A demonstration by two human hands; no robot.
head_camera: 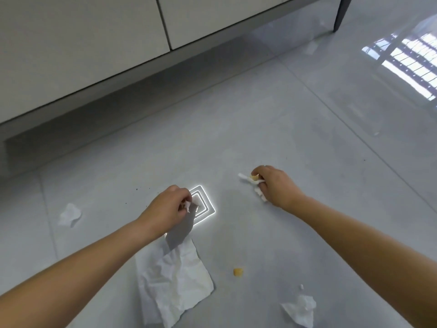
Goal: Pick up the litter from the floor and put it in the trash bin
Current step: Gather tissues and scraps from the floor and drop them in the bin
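My left hand (169, 205) is closed on a small white tissue scrap (188, 205) just above the floor, over a bright square light reflection. My right hand (275, 185) grips white tissue scraps (246, 179) and a small yellow crumb (255, 177). A large crumpled white tissue (176, 282) lies flat on the floor below my left forearm. Another yellow crumb (238, 272) rests to its right. A torn tissue piece (301, 308) lies at the lower right, and a crumpled tissue (69, 214) at the left. No trash bin is in view.
The floor is glossy grey tile (307, 129). White cabinets (94, 43) with a recessed grey plinth run along the top left. A dark furniture leg (340, 15) stands at the top right. A small white speck (376, 133) lies far right.
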